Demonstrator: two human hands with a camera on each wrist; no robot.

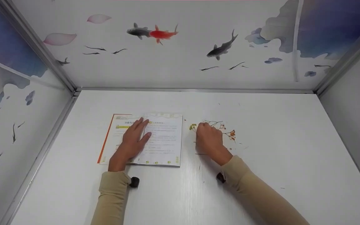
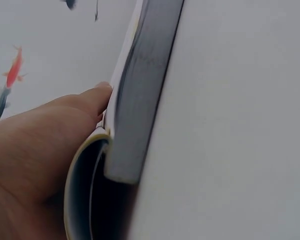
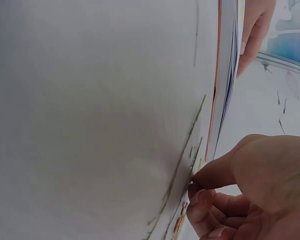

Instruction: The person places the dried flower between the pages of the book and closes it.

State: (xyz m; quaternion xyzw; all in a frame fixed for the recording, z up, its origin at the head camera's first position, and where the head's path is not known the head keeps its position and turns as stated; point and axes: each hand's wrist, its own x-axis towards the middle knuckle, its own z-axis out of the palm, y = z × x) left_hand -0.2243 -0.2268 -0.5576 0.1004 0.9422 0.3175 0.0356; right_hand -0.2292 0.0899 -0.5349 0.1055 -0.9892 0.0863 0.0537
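An open book (image 1: 164,143) with printed pages lies on the white table. My left hand (image 1: 132,140) rests on it with fingers extended, across the fold and the left page. In the left wrist view the thick page block (image 2: 145,85) and a curled page edge show beside that hand. To the right of the book, my right hand (image 1: 209,139) pinches a thin dried flower sprig between thumb and fingertips, low over the table. Yellow blossoms (image 1: 192,126) show left of the hand, orange ones (image 1: 232,134) on its right. Thin stems (image 3: 182,165) lie under the fingertips in the right wrist view.
Small plant bits are scattered on the table (image 1: 261,175) around the sprigs. Panels with painted fish (image 1: 164,32) stand at the back and both sides, joined by metal frames (image 1: 195,90). A black device (image 1: 134,182) sits at the left cuff.
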